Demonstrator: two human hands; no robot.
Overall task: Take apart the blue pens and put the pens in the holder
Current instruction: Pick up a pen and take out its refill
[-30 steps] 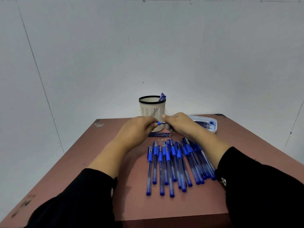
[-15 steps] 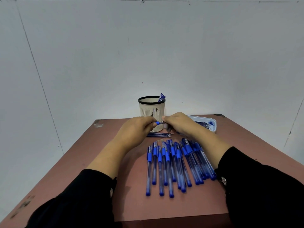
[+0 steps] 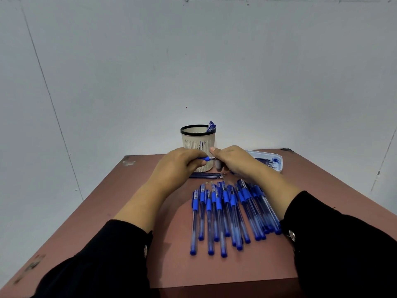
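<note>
1. The left hand (image 3: 180,166) and right hand (image 3: 233,161) meet in front of the holder (image 3: 198,139), each grip pinching one end of a blue pen (image 3: 206,158).
2. More pens (image 3: 227,214) lie in a row on the bench (image 3: 120,196).
3. Loose refills (image 3: 207,175) lie just beyond them.
4. A white tray (image 3: 277,161) sits to the right.

Reddish-brown table (image 3: 120,211) w/ pale scuffs at far-left corner & near-left edge. White tray (image 3: 279,161) at far right of table, small blue bits inside. Plain grey-white wall (image 3: 193,61) behind, thin seam lines, black sleeves (image 3: 343,244) at bottom.
</note>
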